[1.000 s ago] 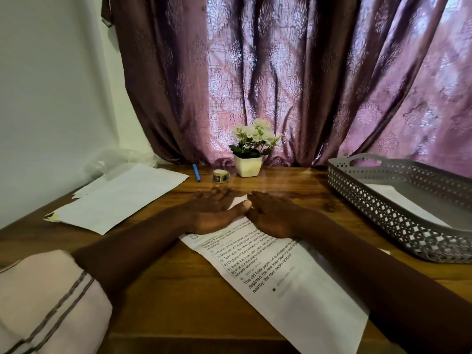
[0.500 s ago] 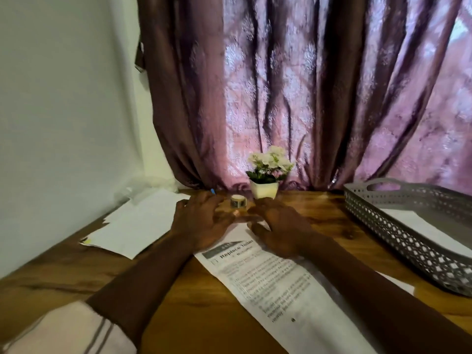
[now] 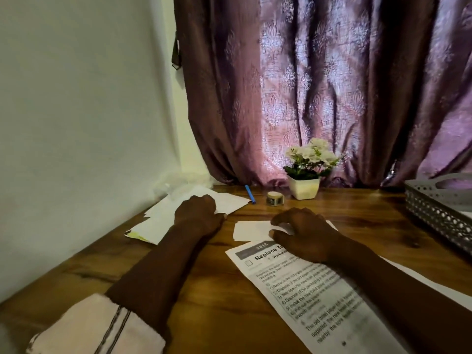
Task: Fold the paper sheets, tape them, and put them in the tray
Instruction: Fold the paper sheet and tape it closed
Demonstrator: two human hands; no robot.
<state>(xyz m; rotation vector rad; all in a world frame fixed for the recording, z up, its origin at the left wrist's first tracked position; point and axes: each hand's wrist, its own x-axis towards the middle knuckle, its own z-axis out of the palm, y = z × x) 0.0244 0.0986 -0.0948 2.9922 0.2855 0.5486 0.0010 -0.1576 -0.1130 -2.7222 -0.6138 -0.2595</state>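
Note:
A small folded white paper [image 3: 246, 229] lies on the wooden table just beyond a printed instruction sheet [image 3: 309, 290]. My right hand [image 3: 305, 235] sits on the folded paper's right part, bent fingers and thumb pinching it. My left hand [image 3: 198, 215] lies on the stack of white sheets [image 3: 158, 221] at the left, fingers curled, thumb at the top sheet's near edge. A small tape roll [image 3: 275, 198] stands behind the folded paper. The grey perforated tray [image 3: 434, 213] is at the right edge, partly cut off.
A blue pen [image 3: 250, 194] lies beside the tape roll. A white pot of white flowers [image 3: 304, 187] stands at the back against the purple curtain [image 3: 319, 85]. A white wall [image 3: 76, 123] borders the table on the left.
My left hand has left the middle and moved left onto the paper stack. My right hand stays on the folded paper. The view has shifted, showing more of the printed sheet.

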